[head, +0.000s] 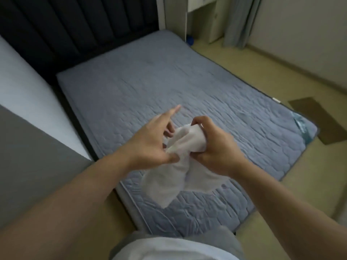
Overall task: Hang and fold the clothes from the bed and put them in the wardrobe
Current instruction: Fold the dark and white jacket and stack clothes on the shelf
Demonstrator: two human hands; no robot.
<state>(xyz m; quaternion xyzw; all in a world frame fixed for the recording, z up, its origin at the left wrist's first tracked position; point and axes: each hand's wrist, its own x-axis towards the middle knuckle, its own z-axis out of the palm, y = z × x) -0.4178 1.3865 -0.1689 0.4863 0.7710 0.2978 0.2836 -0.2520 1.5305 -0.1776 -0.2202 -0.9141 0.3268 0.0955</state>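
Above the bed (169, 81): white garment (167, 177) bunched in the curled right grip (212, 147), pinched under left grip (150, 141) thumb, forefinger outstretched.

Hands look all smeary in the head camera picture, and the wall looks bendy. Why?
Head view: the left hand, right hand and white cloth are smeared, most likely by motion blur. The bed looks a little soft too. The room is dim, with no strong shadows or glare. The wide lens bows the baseboard into a curve.
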